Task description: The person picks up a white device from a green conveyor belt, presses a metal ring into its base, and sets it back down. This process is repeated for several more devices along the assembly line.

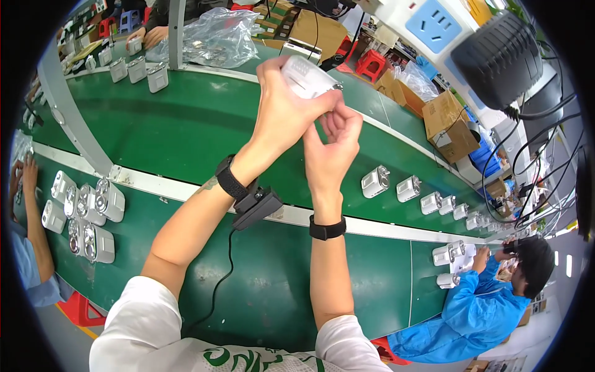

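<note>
My left hand [282, 115] is closed around a white boxy device [305, 75] with rounded corners, held up above the green conveyor surface. The device is slightly blurred. My right hand [334, 142] is close against its lower right end, fingers curled and thumb up near the left thumb. What the right fingertips pinch, if anything, is hidden. Both wrists wear black straps. At the left wrist sits a small black box [257, 208] with a cord running down over the near table.
Similar white devices with round silvery parts form a cluster [90, 211] at left and a row [375, 181] along the belt at right. A power strip with a black adapter [496, 59] hangs upper right. A co-worker in blue [458, 310] sits at right; another person's arm [34, 217] is at left.
</note>
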